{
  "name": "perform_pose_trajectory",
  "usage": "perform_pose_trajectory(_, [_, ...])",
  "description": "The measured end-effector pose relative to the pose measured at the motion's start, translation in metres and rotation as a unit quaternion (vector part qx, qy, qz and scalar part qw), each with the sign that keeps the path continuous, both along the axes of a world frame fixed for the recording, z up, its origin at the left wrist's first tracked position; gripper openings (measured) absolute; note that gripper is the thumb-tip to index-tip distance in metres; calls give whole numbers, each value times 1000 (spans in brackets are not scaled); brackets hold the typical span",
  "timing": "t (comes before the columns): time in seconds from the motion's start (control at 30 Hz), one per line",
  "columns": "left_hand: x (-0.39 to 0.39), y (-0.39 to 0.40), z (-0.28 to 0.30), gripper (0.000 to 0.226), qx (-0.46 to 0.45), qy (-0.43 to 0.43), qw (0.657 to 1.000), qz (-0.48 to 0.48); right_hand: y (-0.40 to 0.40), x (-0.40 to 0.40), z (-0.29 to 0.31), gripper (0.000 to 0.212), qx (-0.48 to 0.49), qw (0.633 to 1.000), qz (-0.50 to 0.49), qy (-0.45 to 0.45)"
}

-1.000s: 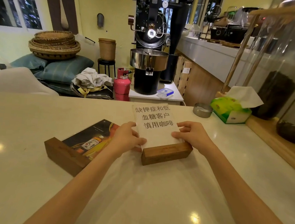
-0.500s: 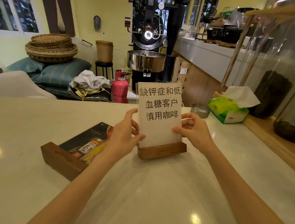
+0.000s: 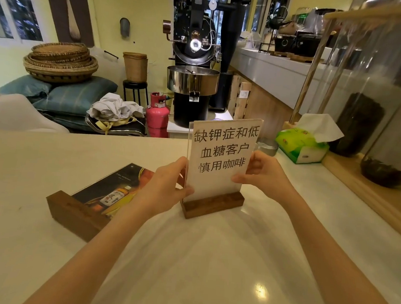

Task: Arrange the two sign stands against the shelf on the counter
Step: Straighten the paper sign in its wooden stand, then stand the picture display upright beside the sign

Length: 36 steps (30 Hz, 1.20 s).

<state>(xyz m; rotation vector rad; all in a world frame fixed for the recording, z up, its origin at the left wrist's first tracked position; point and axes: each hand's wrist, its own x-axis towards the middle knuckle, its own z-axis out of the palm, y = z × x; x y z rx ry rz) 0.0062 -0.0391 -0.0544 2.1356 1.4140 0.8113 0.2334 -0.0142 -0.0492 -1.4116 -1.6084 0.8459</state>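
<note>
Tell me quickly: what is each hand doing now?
Left hand: closed on the white sign stand, left edge.
Right hand: closed on the same stand, right edge.

Both forearms bare to frame edge, no sleeves/watch/rings; left hand [image 3: 161,192] & right hand [image 3: 265,178] ungloved.
</note>
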Motion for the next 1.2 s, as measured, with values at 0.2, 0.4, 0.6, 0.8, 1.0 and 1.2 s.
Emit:
perform_pose_trajectory(0.2, [1, -3, 1, 38, -3, 4, 1000, -2, -3, -2, 5, 51, -12, 999, -16, -40])
perform_pose_trajectory(0.4, [-13, -8, 26, 29, -27, -3, 1000, 2, -22, -17, 34, 28, -26, 955, -65, -290])
perform_pose_trajectory(0.6, [-65, -23, 63, 24, 3, -31, 999, 17, -59, -60, 55, 17, 53, 991, -31, -119])
perform_pose_trajectory(0.8, [-121, -9, 52, 23, -18, 15, 995, 92, -65, -127, 24, 19, -101, 989, 107, 31])
perform_pose_trajectory(1.0, [-158, 14, 13, 35, -141, 78, 969, 187, -57, -174, -18, 27, -326, 930, 61, 156])
perform_pose_trajectory(1.2, [-173, 24, 0, 32, -228, 56, 954, 187, -47, -191, -31, 22, -392, 890, 7, 233])
